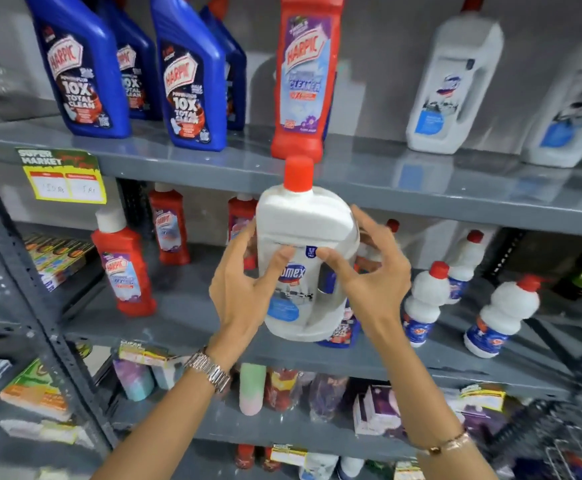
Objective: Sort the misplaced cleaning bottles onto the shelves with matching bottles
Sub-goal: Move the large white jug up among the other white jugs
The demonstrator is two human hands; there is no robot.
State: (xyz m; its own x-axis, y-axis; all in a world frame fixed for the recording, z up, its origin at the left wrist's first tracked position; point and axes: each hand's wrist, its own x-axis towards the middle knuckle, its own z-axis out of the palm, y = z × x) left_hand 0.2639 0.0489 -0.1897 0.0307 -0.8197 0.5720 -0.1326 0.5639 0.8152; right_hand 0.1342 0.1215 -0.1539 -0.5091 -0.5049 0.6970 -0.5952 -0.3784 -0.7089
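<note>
- White bottle [303,265]: smooth plastic, faint sheen; red plastic cap [298,173].
- Top shelf [369,174]: grey painted metal, glossy enough to mirror bottles.
- Blue bottles [81,67]: shiny plastic, glossy labels.
- Price tag [62,176]: paper.
- Watch [208,370]: polished metal links.

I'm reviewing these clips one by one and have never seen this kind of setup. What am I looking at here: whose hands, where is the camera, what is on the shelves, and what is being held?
There is no machine here. One wide-angle camera sits on a person's head, looking forward and down, so you see their own arms.

The left hand and right hand together hold a white bottle with a red cap in front of grey metal shelves.

On the top shelf stand blue Harpic bottles, one red Harpic bottle and similar large white bottles. The shelf below holds more red Harpic bottles on the left and small white red-capped bottles on the right. Lower shelves are too blurred to name.

The held bottle looks like the white ones at top right.
</note>
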